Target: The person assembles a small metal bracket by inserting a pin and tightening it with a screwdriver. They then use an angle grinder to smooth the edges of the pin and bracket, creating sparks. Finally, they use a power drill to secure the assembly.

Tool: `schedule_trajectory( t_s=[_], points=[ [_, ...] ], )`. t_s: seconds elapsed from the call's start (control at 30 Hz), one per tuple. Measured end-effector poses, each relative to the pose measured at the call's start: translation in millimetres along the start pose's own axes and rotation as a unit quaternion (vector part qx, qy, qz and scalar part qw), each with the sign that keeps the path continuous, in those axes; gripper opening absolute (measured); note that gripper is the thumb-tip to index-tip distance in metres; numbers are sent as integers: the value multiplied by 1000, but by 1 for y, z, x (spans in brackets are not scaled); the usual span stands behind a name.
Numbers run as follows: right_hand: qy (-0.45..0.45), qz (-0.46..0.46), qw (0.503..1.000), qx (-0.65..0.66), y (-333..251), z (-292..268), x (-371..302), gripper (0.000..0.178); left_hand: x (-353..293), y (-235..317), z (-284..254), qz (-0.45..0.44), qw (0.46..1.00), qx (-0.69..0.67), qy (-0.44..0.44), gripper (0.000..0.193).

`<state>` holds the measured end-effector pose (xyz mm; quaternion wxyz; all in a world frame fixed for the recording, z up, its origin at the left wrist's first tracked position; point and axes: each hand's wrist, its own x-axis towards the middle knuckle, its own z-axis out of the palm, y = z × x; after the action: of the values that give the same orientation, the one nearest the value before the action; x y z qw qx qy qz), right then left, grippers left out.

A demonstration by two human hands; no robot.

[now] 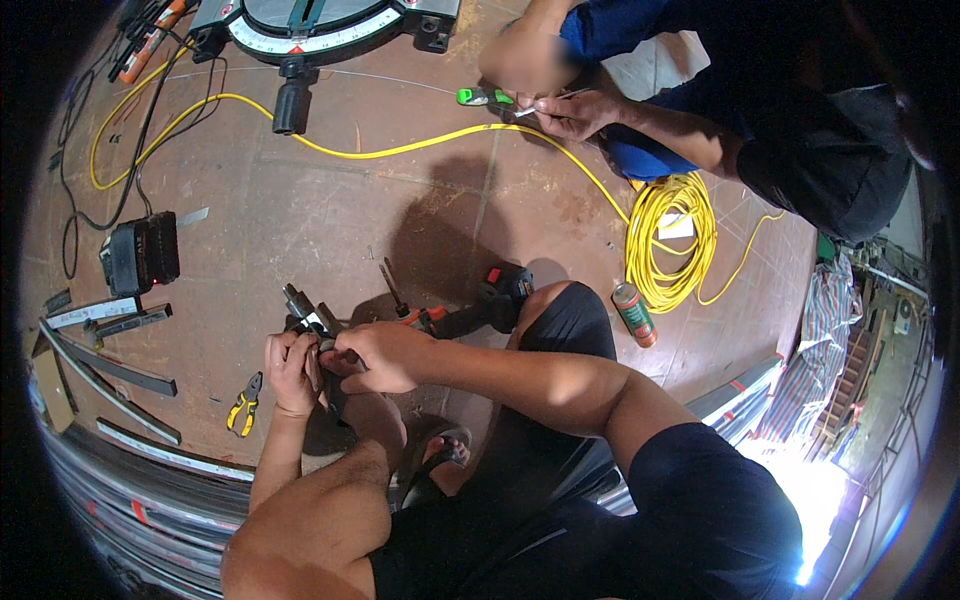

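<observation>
The left hand (pixel 292 368) was curled nearly closed on a dark metal piece (pixel 300 302), low beside the leg. The right hand (pixel 390 358) bent in opposite — perhaps to steady it — though its exact hold was hidden. Combination pliers (pixel 243 405) and a cordless drill (pixel 485 312) lay on either side, presumably for easy reach.

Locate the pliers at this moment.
In the head view, the pliers lie on the floor at lower left, just left of the person's left hand and right of the dark strips.
</observation>
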<state>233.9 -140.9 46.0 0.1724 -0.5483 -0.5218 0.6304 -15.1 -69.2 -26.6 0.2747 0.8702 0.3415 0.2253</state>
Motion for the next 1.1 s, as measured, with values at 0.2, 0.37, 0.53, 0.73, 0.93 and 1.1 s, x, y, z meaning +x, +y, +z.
schedule_trajectory(
  t_s=[0.2,0.37,0.53,0.73,0.93,1.1],
  points=[
    [-8,15,1000,14,4,3,0,56,-1,-4,-1,11,1000,-3,10,24],
    [25,-61,998,6,7,6,-3,58,-6,1,-6,-132,987,-88,37,10],
    [23,-39,999,26,3,4,-5,52,-3,14,-20,-330,901,-242,145,22],
    [29,-47,998,41,-1,4,-4,48,10,31,-33,-434,778,-393,228,26],
    [18,-16,999,32,-1,5,-3,48,12,41,-30,-484,712,-461,216,26],
    [4,1,999,52,-1,6,-3,49,11,42,-32,-480,710,-468,214,26]
  ],
)
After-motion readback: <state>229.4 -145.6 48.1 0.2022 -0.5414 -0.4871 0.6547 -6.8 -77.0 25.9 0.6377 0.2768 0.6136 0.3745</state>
